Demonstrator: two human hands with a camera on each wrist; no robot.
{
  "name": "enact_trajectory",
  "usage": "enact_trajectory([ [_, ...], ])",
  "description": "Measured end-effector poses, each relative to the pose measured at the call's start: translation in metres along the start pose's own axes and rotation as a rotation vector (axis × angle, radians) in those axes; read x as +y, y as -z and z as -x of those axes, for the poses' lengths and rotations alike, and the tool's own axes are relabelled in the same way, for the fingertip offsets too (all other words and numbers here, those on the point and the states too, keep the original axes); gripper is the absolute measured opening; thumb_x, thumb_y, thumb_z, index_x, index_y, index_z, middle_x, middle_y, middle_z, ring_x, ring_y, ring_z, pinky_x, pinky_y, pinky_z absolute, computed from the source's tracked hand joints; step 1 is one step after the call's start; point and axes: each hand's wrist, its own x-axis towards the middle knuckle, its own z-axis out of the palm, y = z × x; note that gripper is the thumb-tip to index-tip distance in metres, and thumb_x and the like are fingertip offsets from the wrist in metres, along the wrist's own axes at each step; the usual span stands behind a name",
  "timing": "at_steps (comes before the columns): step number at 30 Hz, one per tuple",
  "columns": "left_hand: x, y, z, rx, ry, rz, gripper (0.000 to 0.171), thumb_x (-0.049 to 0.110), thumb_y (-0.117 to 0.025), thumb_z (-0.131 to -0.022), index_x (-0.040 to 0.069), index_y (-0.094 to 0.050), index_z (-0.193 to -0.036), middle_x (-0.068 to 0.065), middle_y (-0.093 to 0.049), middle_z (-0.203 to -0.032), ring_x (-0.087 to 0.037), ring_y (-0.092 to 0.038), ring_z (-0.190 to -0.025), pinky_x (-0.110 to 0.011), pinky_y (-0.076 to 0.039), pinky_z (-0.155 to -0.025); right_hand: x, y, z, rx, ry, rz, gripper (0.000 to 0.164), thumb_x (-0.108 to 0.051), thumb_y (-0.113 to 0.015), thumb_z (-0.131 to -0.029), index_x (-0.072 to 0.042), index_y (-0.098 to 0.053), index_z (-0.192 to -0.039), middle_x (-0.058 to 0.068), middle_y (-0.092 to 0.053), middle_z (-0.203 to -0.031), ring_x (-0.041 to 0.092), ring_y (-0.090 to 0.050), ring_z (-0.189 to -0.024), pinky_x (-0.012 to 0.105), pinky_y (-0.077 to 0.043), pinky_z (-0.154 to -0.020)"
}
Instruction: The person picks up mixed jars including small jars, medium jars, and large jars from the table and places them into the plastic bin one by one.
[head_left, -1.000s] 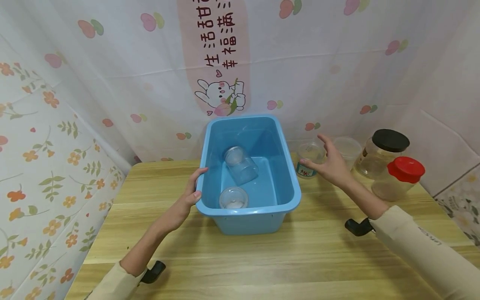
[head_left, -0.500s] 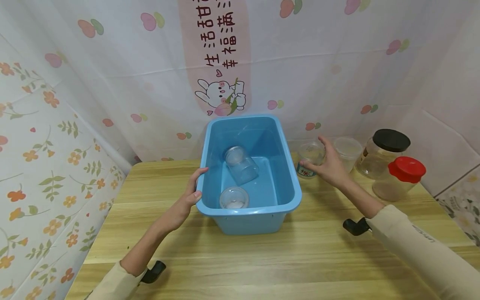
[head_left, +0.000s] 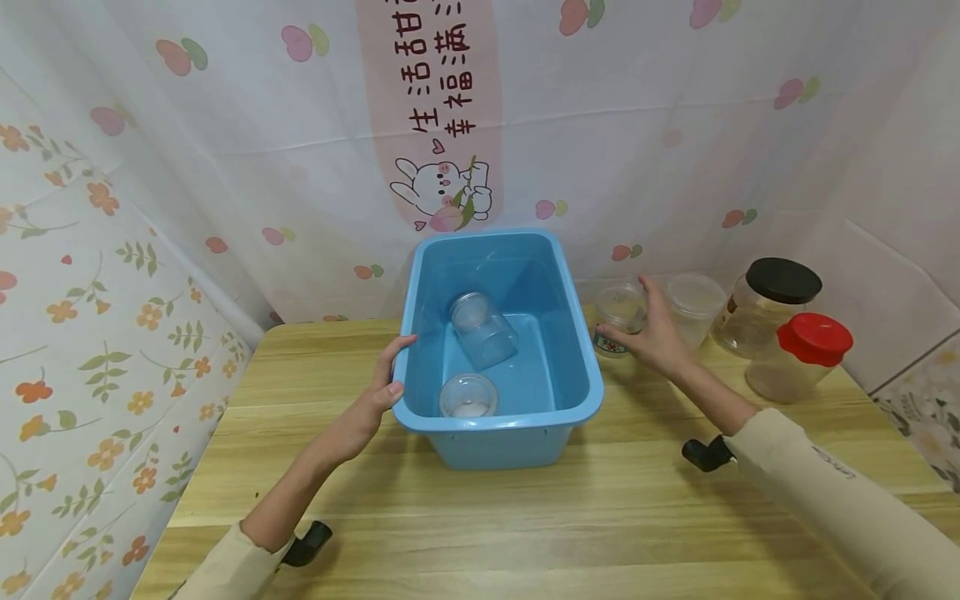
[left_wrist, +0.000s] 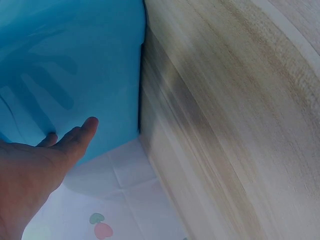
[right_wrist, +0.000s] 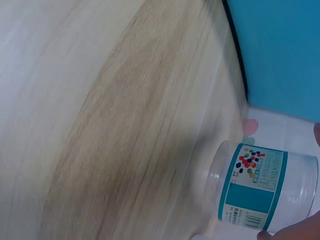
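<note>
My left hand [head_left: 375, 379] grips the left rim of a blue plastic tub [head_left: 495, 442], and the left wrist view shows its fingertips along the outer wall. Inside the tub, one clear jar [head_left: 483, 333] lies on its side near a second, smaller clear container [head_left: 468, 396]. To the right of the tub, my right hand [head_left: 660, 337] curls its thumb and fingers round a clear plastic jar [right_wrist: 300, 172] with a teal-edged label. This jar stands upright on the table, its open-looking top facing up.
Right of my right hand stand a frosted clear tub [head_left: 697, 304], a large jar with a black lid [head_left: 783, 281] and a jar with a red lid [head_left: 813, 337]. A patterned curtain [head_left: 637, 150] hangs behind the wooden table [head_left: 480, 533].
My right hand has drawn its thumb and fingers in closer round the labelled jar, which has shifted slightly. The left hand and the blue tub have stayed put.
</note>
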Motion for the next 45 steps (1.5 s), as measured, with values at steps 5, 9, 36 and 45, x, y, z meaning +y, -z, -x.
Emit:
enact_trajectory([
  [5,-0.001,0.0,0.0,0.0,-0.001,0.001,0.059,0.041,-0.029,-0.104,0.034,-0.008,-0.159,-0.012,0.004,-0.164,-0.049,-0.017,-0.142,-0.071,-0.031,-0.102,0.004,-0.004,-0.001,0.008,-0.043,-0.016,0.114,-0.032,-0.082,-0.087,-0.001,0.0,-0.16,0.028,-0.006,-0.163,0.048,-0.011,-0.148,0.071,-0.017,-0.109],
  [9,-0.001,0.0,0.0,0.0,0.001,0.002,0.059,0.042,-0.029,-0.104,0.034,-0.008,-0.159,-0.012,0.005,-0.164,-0.049,-0.016,-0.143,-0.071,-0.03,-0.102,0.006,-0.006,-0.001,0.019,-0.093,-0.04,0.116,-0.035,-0.082,-0.087,-0.003,0.003,-0.161,0.03,-0.004,-0.163,0.051,-0.011,-0.147,0.073,-0.016,-0.108],
  [36,0.002,0.0,-0.001,-0.002,0.011,0.017,0.06,0.045,-0.03,-0.104,0.033,-0.009,-0.159,-0.013,0.003,-0.163,-0.048,-0.018,-0.142,-0.069,-0.03,-0.104,0.018,-0.023,-0.002,0.114,-0.155,-0.284,0.088,-0.023,-0.078,-0.091,0.001,-0.021,-0.154,0.029,-0.037,-0.145,0.041,-0.046,-0.123,0.047,-0.04,-0.097],
  [45,0.003,0.0,-0.001,-0.009,0.008,0.02,0.061,0.044,-0.03,-0.104,0.032,-0.008,-0.159,-0.013,0.003,-0.163,-0.047,-0.018,-0.142,-0.068,-0.029,-0.104,0.015,-0.024,-0.001,0.133,-0.084,-0.326,0.081,-0.017,-0.08,-0.089,-0.002,-0.032,-0.152,0.023,-0.05,-0.134,0.02,-0.057,-0.101,0.022,-0.049,-0.078],
])
